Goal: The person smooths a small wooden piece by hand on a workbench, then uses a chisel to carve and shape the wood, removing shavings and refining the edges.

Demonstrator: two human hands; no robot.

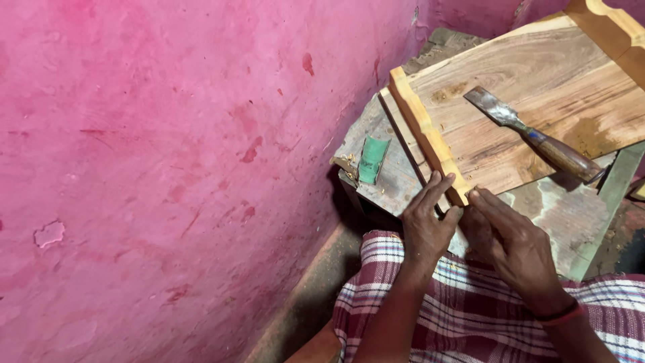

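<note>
A single head-worn view is given, directed steeply downward and slightly leftward from close above the lap. The left half is filled by a pink wall point(168, 168); a wooden panel point(537, 101) on a low bench point(571, 215) is seen near, upper right.

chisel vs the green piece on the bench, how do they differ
The chisel is long, with a metal blade and brown wooden handle; the green piece is short, curved and thin. The chisel lies on the wood panel, the green piece on the bench. Neither hand touches either.
</note>
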